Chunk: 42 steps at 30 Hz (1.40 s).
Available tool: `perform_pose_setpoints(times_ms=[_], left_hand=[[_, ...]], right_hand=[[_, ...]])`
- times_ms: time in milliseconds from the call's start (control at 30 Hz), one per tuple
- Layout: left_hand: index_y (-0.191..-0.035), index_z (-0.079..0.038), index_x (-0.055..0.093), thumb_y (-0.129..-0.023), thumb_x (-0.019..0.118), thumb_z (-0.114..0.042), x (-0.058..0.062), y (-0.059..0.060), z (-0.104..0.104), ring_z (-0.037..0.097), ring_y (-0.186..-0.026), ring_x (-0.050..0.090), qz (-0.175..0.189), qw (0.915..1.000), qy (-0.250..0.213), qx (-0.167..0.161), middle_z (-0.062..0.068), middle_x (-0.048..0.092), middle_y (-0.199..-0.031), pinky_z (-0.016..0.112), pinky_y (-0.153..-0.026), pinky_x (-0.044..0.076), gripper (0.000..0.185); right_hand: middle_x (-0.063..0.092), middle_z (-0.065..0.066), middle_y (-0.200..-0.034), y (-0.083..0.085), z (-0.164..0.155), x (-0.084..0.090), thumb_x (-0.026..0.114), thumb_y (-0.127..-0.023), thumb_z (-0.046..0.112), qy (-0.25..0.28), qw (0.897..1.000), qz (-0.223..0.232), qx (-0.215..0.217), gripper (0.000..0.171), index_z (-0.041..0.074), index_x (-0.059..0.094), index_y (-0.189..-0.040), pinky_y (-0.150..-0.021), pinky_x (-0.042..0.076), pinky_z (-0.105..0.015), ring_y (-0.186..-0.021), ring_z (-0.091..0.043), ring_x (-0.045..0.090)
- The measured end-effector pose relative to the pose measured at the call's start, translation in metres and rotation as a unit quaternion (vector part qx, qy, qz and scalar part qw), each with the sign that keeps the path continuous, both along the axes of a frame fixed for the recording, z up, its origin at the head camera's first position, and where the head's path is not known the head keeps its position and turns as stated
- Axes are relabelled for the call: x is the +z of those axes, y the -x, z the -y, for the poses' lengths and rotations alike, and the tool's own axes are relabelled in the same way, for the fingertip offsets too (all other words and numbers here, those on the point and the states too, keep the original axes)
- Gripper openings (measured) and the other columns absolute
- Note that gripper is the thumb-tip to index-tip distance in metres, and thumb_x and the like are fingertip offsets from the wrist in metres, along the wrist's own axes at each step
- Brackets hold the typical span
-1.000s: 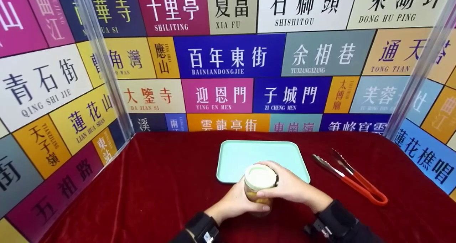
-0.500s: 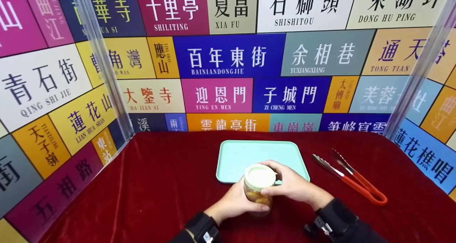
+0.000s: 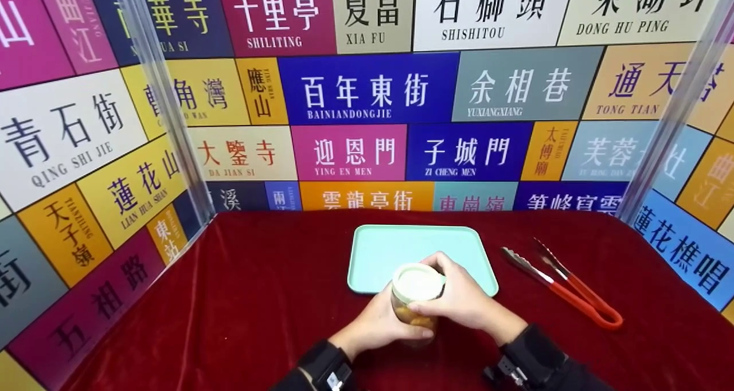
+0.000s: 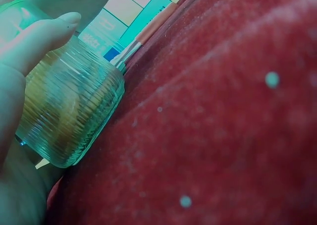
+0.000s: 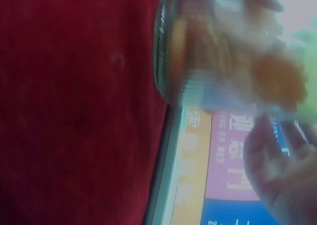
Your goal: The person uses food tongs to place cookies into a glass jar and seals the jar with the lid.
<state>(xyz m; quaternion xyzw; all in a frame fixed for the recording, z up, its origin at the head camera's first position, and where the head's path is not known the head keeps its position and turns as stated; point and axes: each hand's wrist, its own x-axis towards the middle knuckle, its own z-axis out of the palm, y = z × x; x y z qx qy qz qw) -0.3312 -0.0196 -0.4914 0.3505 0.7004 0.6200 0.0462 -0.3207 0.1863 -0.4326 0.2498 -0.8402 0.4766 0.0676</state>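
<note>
L hand (image 3: 381,322): fingers wrapped round ribbed glass jar (image 3: 414,313); R hand (image 3: 461,299): fingers clamped on pale lid (image 3: 417,282); backdrop signs (image 3: 367,90) incl. "BAINIANDONGJIE", "YING EN MEN".

Table (image 3: 241,299) draped in dark red velvet cloth, walled on three sides by panels of coloured signs. Toward the far edge, near the middle: a pale mint tray (image 3: 401,245), lying flat. Right of the tray, well short of the right edge: red-handled metal tongs (image 3: 565,285), lying slantwise, tips toward the far edge. Just before the tray's near edge: a ribbed glass jar (image 3: 414,299) with pale lid.
</note>
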Motion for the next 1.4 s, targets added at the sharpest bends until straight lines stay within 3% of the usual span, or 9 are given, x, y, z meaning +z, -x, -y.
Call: perform_pose_setpoints(times_ms=[167, 300, 400, 567, 667, 767, 1000, 1200, 1400], left_hand=[[-0.15, -0.022, 0.048, -0.075, 0.097, -0.014, -0.002, 0.001, 0.0, 0.017, -0.123, 0.065, 0.011, 0.9999, -0.008, -0.007, -0.003, 0.064, -0.136, 0.034, -0.108, 0.052, 0.09], [-0.149, -0.024, 0.049, -0.074, 0.097, -0.014, -0.003, 0.002, 0.0, 0.018, -0.123, 0.065, 0.01, 0.9998, -0.01, -0.011, -0.004, 0.064, -0.136, 0.034, -0.109, 0.052, 0.09], [-0.15, -0.024, 0.048, -0.075, 0.097, -0.014, -0.003, 0.002, 0.0, 0.018, -0.126, 0.063, 0.007, 0.9998, -0.014, -0.015, -0.003, 0.064, -0.138, 0.034, -0.11, 0.05, 0.09], [-0.15, -0.021, 0.048, -0.076, 0.096, -0.014, -0.002, 0.001, 0.0, 0.016, -0.126, 0.063, 0.015, 0.9997, -0.012, -0.015, -0.004, 0.064, -0.137, 0.032, -0.111, 0.049, 0.089], [-0.148, -0.018, 0.049, -0.076, 0.096, -0.013, -0.002, 0.0, 0.0, 0.015, -0.124, 0.064, 0.023, 0.9997, -0.009, -0.008, -0.005, 0.065, -0.135, 0.031, -0.111, 0.048, 0.086], [-0.149, -0.017, 0.049, -0.076, 0.097, -0.011, -0.001, -0.001, 0.0, 0.016, -0.124, 0.064, 0.028, 0.9995, -0.012, -0.008, -0.004, 0.065, -0.135, 0.032, -0.112, 0.048, 0.087], [-0.15, -0.021, 0.048, -0.076, 0.096, -0.011, -0.001, 0.002, 0.0, 0.018, -0.126, 0.064, 0.015, 0.9994, -0.018, -0.024, -0.003, 0.064, -0.137, 0.034, -0.111, 0.05, 0.089], [-0.149, -0.02, 0.048, -0.075, 0.097, -0.011, -0.001, 0.002, 0.0, 0.018, -0.123, 0.065, 0.018, 0.9995, -0.019, -0.017, -0.002, 0.064, -0.136, 0.034, -0.108, 0.052, 0.089], [-0.15, -0.021, 0.048, -0.075, 0.097, -0.011, 0.0, 0.001, 0.0, 0.018, -0.124, 0.064, 0.018, 0.9994, -0.017, -0.022, -0.002, 0.064, -0.137, 0.035, -0.109, 0.052, 0.091]], right_hand=[[0.067, -0.002, -0.11, -0.004, 0.007, 0.002, 0.101, -0.066, 0.038, -0.011, 0.999, -0.007, -0.041, 0.073, 0.01, 0.057, -0.116, -0.093, 0.051, -0.041, -0.104, -0.019, 0.064], [0.066, -0.003, -0.109, -0.004, 0.005, 0.003, 0.1, -0.067, 0.039, -0.024, 0.999, -0.009, -0.035, 0.073, 0.01, 0.055, -0.116, -0.091, 0.051, -0.042, -0.103, -0.02, 0.064], [0.066, -0.005, -0.117, -0.001, 0.001, 0.003, 0.099, -0.07, 0.038, -0.027, 1.0, 0.003, -0.002, 0.077, 0.008, 0.055, -0.125, -0.095, 0.051, -0.04, -0.108, -0.021, 0.064], [0.062, -0.011, -0.141, 0.006, -0.012, 0.002, 0.092, -0.081, 0.028, 0.004, 0.995, 0.049, 0.086, 0.089, 0.008, 0.048, -0.155, -0.105, 0.048, -0.04, -0.125, -0.027, 0.059], [0.06, -0.013, -0.146, 0.009, -0.019, 0.001, 0.086, -0.089, 0.024, 0.03, 0.989, 0.07, 0.128, 0.08, 0.007, 0.048, -0.158, -0.109, 0.046, -0.035, -0.131, -0.027, 0.057], [0.062, -0.011, -0.144, 0.011, -0.022, -0.001, 0.085, -0.09, 0.021, 0.033, 0.988, 0.059, 0.14, 0.071, 0.007, 0.054, -0.153, -0.106, 0.048, -0.032, -0.129, -0.022, 0.059], [0.07, 0.0, -0.125, 0.008, -0.015, 0.003, 0.092, -0.083, 0.029, -0.022, 0.997, -0.013, 0.073, 0.061, 0.015, 0.067, -0.136, -0.089, 0.054, -0.036, -0.111, -0.018, 0.062], [0.068, -0.003, -0.113, 0.001, 0.0, 0.003, 0.098, -0.073, 0.035, -0.017, 1.0, -0.004, 0.004, 0.064, 0.01, 0.061, -0.119, -0.091, 0.051, -0.038, -0.105, -0.021, 0.064], [0.068, -0.004, -0.111, -0.003, 0.003, 0.004, 0.099, -0.069, 0.036, -0.018, 1.0, 0.0, -0.009, 0.069, 0.009, 0.059, -0.118, -0.091, 0.051, -0.038, -0.103, -0.02, 0.064]])
